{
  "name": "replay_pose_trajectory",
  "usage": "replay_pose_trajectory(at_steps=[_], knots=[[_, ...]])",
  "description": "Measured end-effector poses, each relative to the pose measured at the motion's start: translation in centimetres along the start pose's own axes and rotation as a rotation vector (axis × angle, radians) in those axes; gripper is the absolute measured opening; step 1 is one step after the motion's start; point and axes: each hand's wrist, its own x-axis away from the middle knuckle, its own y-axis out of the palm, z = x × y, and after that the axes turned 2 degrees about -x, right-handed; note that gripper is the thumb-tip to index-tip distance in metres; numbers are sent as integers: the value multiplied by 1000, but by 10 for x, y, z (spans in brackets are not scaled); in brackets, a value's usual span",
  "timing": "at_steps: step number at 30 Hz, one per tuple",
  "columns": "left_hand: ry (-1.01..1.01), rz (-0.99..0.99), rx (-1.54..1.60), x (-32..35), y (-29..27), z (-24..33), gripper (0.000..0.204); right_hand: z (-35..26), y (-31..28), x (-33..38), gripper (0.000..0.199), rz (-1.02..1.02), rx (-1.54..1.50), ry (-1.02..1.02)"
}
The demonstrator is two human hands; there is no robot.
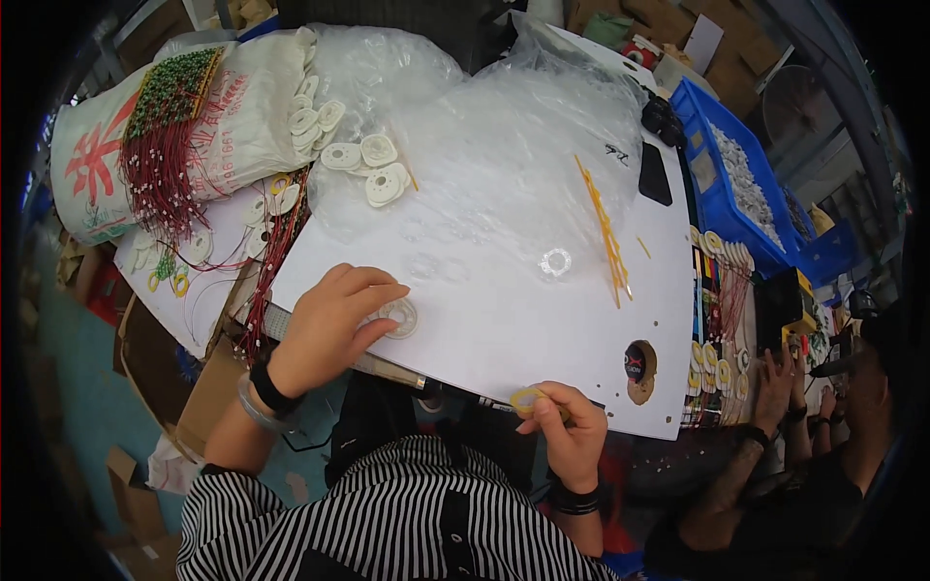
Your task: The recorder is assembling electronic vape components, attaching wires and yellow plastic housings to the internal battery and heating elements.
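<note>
My left hand (334, 320) is over the near left part of the white table, fingers and thumb curled about the edge of a round, pale plastic disc (402, 318) with a patterned centre. The hand covers the disc's left side. At the table's front edge, my right hand (569, 431) pinches a thin yellow ring (528, 399) between thumb and fingers. A clear, toothed plastic ring (555, 263) lies farther back on the table. Several white oval plastic pieces (386, 184) rest at the back left on clear plastic bags.
A white sack (87, 160) at left carries green circuit boards (174, 87) with dark red wires (160, 184). Yellow sticks (603, 223), a black phone (655, 174) and a blue bin (712, 145) of white parts are at right. Another person's hand (775, 387) works at the far right.
</note>
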Motion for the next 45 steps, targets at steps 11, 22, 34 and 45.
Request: replay_pose_trajectory(at_steps=[11,22,34,45], knots=[[176,-512,-179,-29,-12,-13,41,1,1,-2,20,-28,5,15],[-455,6,1079,-1,70,53,30,-2,23,-4,19,-201,-237,-28],[-313,-81,1063,11,84,75,28,9,22,0,19,76,-134,-68],[-223,6,845,14,91,78,29,9,22,1,26,135,116,-17]])
